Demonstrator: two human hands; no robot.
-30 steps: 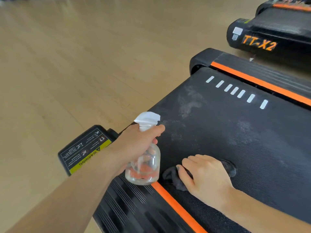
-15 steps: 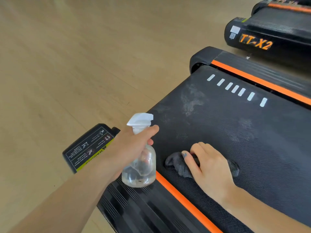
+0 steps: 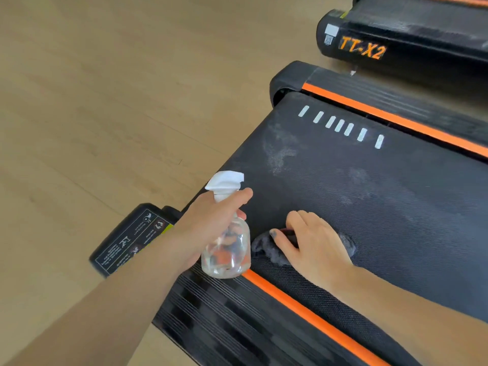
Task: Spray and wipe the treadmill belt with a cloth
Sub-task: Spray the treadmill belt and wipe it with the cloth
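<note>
The black treadmill belt [image 3: 383, 207] runs across the right half of the view, with pale dusty smears near its end. My left hand [image 3: 208, 223] grips a clear spray bottle [image 3: 227, 249] with a white trigger head, held upright over the near side rail, nozzle toward the belt. My right hand [image 3: 311, 241] presses flat on a dark grey cloth [image 3: 264, 247] on the belt near the orange edge strip; most of the cloth is hidden under the palm.
An orange strip [image 3: 303, 307] borders the ribbed near side rail. A black end cap with a warning label [image 3: 132, 241] sits at the left. A second treadmill marked TT-X2 [image 3: 364, 50] stands at the top right. Wooden floor [image 3: 105, 101] lies left.
My right hand has slid the cloth away from me along the belt's near edge. The bottle has stayed over the side rail, shifting only slightly with the view.
</note>
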